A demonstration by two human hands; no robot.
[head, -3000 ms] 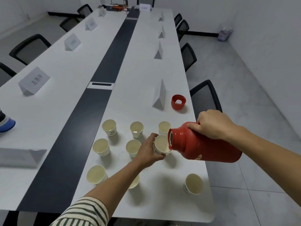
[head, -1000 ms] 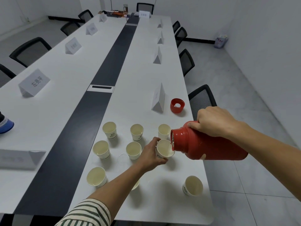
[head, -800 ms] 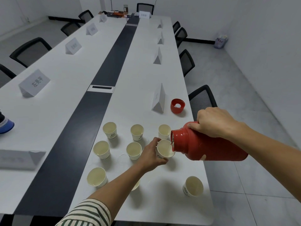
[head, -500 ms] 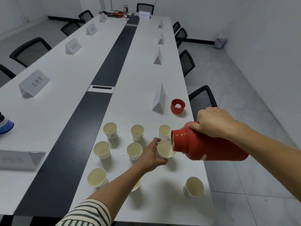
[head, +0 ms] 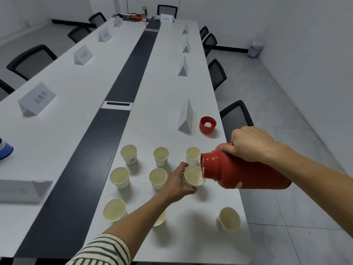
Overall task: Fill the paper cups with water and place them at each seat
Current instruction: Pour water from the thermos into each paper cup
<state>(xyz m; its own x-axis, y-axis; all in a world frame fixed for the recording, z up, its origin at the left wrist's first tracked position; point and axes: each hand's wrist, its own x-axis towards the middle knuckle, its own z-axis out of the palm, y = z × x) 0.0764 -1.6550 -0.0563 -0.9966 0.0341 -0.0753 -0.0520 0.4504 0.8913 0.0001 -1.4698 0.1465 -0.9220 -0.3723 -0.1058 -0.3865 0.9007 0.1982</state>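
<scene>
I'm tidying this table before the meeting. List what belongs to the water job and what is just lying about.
In the job: red flask, held paper cup, other paper cups, left hand, right hand.
Lying about: blue object at left edge, far-end clutter, bag by wall.

I wear the single wide-angle camera on my head. It looks forward and down along the white table (head: pixel 166 104), whose far end lies toward 12 o'clock. It is nearest the paper cups (head: pixel 158 177) just below frame centre. My left hand (head: pixel 175 184), gripping one cup (head: pixel 193 177), shows at 6 o'clock. My right hand (head: pixel 252 148), on the red flask (head: pixel 248 175), shows at 3 o'clock.
</scene>
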